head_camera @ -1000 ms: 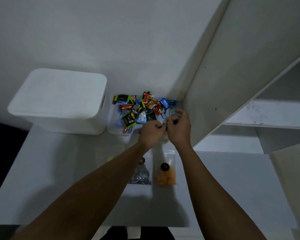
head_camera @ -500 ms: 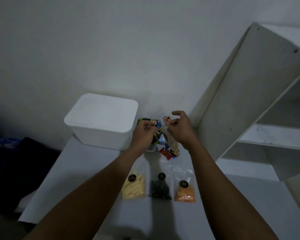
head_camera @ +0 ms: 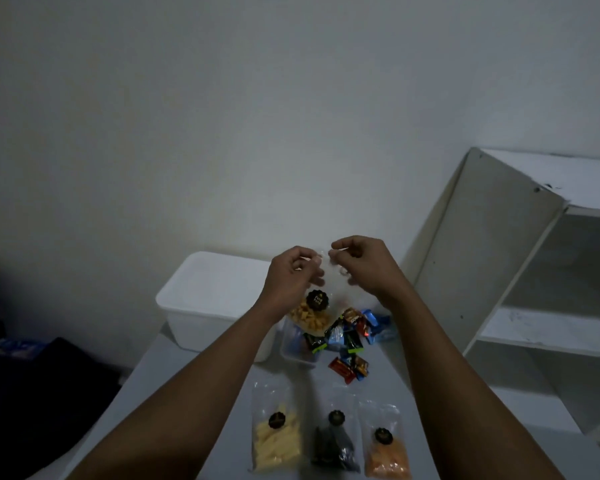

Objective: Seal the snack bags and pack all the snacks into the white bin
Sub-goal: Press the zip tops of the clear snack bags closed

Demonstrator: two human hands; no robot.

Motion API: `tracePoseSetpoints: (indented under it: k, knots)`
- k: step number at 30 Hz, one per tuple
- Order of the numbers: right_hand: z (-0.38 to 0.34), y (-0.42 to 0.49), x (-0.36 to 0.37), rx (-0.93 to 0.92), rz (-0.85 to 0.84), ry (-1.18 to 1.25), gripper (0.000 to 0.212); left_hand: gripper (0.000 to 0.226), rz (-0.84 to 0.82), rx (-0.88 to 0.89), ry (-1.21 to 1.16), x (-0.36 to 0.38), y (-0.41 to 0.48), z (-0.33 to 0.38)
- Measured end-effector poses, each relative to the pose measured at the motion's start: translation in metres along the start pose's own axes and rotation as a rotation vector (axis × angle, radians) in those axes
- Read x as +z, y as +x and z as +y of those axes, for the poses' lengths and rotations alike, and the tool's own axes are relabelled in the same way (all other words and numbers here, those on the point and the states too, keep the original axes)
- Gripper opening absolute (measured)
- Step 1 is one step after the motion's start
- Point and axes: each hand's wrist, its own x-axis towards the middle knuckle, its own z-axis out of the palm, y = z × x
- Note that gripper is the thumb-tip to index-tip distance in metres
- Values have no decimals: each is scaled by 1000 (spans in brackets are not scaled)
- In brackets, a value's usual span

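Left hand [head_camera: 291, 277] and right hand [head_camera: 364, 265] pinch the bag [head_camera: 310, 315] top above the bench's [head_camera: 388, 382] far edge. It is likely light, limp and slippery, so grip the seal.

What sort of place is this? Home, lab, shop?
Probably a plain home room or a staged recording spot; can't be sure. Cues: bare white wall, white shelf unit with nothing on its visible shelves, white table holding a lidded white bin and snack bags.

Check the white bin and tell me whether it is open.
No, the lid lies flat on the bin and covers its whole top.
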Motion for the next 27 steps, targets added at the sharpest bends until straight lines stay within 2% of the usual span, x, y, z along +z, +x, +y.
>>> tracePoseSetpoints:
  k: [4, 7, 10, 15, 18, 20, 27]
  knots:
    - [-7, 1, -2, -53, -31, -62, 33, 11, -19, 35, 42, -1, -1, 11]
    - [-12, 0, 2, -86, 13, -106, 26, 11, -29, 40, 32, -1, -2, 15]
    - [-16, -4, 7, -133, -18, -199, 17, 14, -30, 39, 29, -2, -2, 17]
    - [-15, -5, 4, -130, -18, -171, 24, 15, -24, 38, 66, -1, -3, 19]
    - [-14, -4, 1, -138, -39, -260, 13, 15, 13, 55, 63, -3, -1, 21]
    - [-13, -4, 2, -144, -40, -297, 14, 15, 11, 53, 43, -5, 1, 24]
    - [-11, -4, 8, -162, 23, -221, 15, 6, -25, 54, 47, -11, 5, 25]
